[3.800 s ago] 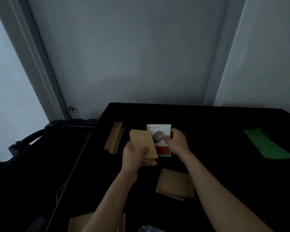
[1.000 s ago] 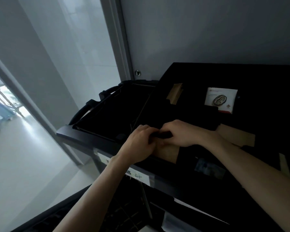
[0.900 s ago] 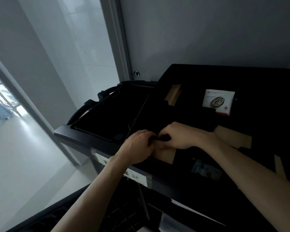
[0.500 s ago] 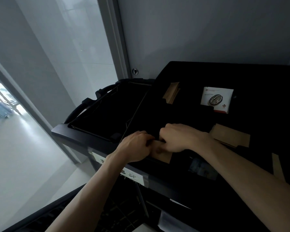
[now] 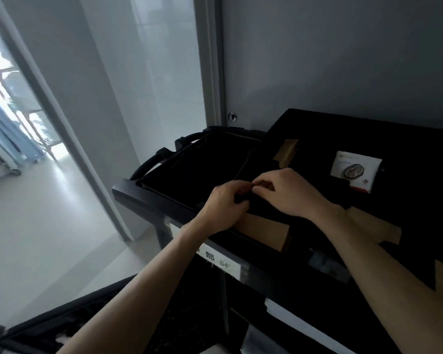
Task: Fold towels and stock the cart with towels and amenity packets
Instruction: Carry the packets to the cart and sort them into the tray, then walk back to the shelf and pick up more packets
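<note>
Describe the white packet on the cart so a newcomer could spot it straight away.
Look at the black cart top against the grey wall. Far right, beyond the right hand, lies the white packet. Unlike the plain brown packets around it, it's white with an oval picture and red corner.

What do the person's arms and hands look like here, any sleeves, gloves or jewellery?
Both forearms are bare up to the frame edge, with no sleeves showing. The left hand and right hand wear no gloves, and no watch, band or ring is visible. The dim light hides finer detail.
</note>
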